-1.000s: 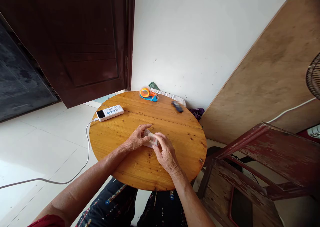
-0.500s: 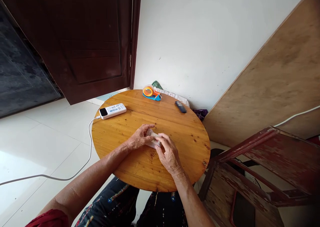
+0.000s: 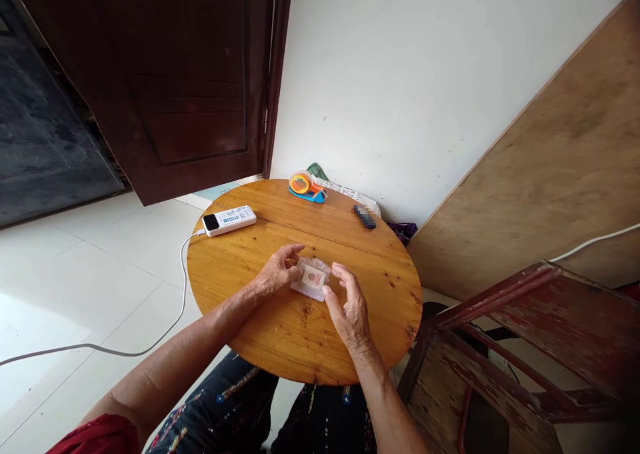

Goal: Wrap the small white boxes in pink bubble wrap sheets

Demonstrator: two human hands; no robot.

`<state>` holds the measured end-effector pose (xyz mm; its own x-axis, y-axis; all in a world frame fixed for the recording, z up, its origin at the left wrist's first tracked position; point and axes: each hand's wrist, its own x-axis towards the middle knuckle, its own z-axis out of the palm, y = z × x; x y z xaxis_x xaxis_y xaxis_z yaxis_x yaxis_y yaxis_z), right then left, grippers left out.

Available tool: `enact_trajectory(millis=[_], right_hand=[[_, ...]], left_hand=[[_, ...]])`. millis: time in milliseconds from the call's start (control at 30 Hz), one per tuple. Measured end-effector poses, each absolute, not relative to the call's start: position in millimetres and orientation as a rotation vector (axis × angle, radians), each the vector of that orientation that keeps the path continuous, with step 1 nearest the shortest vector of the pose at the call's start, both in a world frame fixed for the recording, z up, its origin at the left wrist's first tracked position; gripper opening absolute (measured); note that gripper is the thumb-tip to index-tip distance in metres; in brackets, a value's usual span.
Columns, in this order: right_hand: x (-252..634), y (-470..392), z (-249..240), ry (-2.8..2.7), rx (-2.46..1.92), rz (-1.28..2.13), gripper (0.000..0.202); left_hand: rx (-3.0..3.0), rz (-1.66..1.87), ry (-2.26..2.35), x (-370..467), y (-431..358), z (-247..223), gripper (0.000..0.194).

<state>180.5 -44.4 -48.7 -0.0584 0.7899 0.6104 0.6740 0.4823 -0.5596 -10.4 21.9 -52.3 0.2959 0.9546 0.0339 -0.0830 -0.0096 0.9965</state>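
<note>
A small pale box-like item point(image 3: 314, 277) with red print lies on a sheet of crinkled clear plastic, perhaps bubble wrap point(image 3: 317, 295), on the round wooden table. The sheet is spread out around it. On its left side, my left hand point(image 3: 278, 269) has its thumb tip at the edge of the plastic, fingers stretched apart above. Opposite, my right hand point(image 3: 351, 307) is open, with thumb and fingers spread around the right edge of the sheet. Whether the right fingertips touch it I cannot tell.
At the table's point(image 3: 240, 261) left edge lies a white device point(image 3: 231, 221) with a cable point(image 3: 183, 274). An orange-and-blue tape dispenser point(image 3: 307, 186) stands at the back. A dark blurred-out object point(image 3: 365, 217) lies back right. A wooden chair point(image 3: 480, 347) stands to the right.
The plastic sheet now lies spread open and the printed item shows on it. My right hand has let go and moved right; my left hand stays about where it was.
</note>
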Motion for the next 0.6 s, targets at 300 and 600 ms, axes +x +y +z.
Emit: enact_trajectory(millis=[300, 600], right_hand=[[208, -5, -40, -1.502, -1.497, 0.605, 0.045], [189, 32, -37, -1.704, -1.503, 0.732, 0.031]], left_hand=[[1.591, 1.114, 1.149, -6, 20, -52, 0.047], [1.956, 0.954, 1.278, -3, 3, -39, 0.043]])
